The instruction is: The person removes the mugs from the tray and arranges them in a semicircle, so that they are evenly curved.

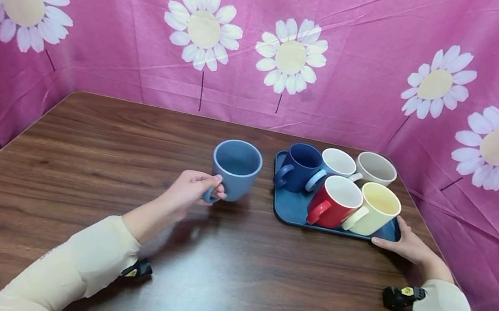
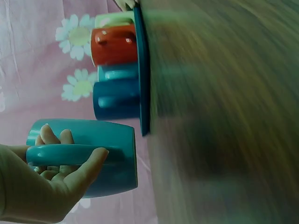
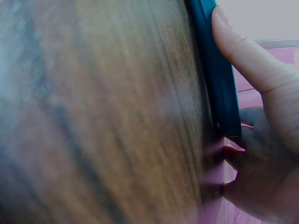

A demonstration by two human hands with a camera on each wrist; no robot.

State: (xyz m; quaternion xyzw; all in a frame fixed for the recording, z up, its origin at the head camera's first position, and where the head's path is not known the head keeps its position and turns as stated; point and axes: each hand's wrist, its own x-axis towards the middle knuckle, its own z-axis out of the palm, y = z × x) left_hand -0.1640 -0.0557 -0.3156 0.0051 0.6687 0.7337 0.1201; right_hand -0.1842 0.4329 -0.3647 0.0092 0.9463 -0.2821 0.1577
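My left hand [image 1: 198, 191] grips the handle of a grey-blue mug [image 1: 238, 183], raised above the table; in the left wrist view, the mug [image 2: 114, 172] has a gap between its base and the wood. My right hand [image 1: 406, 243] holds the near right corner of a dark blue tray [image 1: 292, 207], thumb along the front edge and fingers round the side. On the tray stand a navy mug [image 1: 298, 171], a light blue mug with white inside [image 1: 337, 163], a grey-beige mug [image 1: 375, 169], a red mug [image 1: 334, 206] and a pale yellow mug [image 1: 376, 212].
A brown wood-grain table [image 1: 260, 280] lies under everything. Pink cloth with white daisies [image 1: 239, 95] hangs behind and to the right of it. The tray sits near the table's right edge, its mugs close together.
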